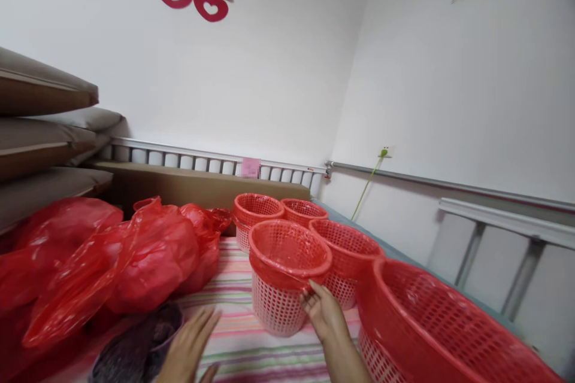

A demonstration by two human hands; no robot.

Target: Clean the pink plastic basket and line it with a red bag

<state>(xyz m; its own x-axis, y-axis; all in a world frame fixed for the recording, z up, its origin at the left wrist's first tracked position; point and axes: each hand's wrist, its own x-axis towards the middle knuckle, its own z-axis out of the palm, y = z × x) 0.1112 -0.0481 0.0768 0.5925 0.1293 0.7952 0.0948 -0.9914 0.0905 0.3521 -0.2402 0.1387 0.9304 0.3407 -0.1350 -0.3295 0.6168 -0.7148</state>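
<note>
Several white perforated baskets stand on the striped cloth, lined with red plastic bags folded over their rims. My right hand (324, 312) is at the right side of the nearest middle basket (279, 306). Its bent fingers pinch the lower edge of that basket's red plastic bag (287, 272). To the left, my left hand (191, 344) is open above the cloth, fingers stretched out, holding nothing. Close beside it lies a dark, fuzzy bundle (135, 344) in a container whose shape is partly hidden.
A heap of filled red bags (153, 254) covers the left side of the striped cloth (233, 305). Grey-brown cushions (49, 137) are stacked behind it. A large lined basket (449, 311) stands close at right. Metal railings (211, 155) run along the wall, and a green cord (366, 188) hangs from a socket.
</note>
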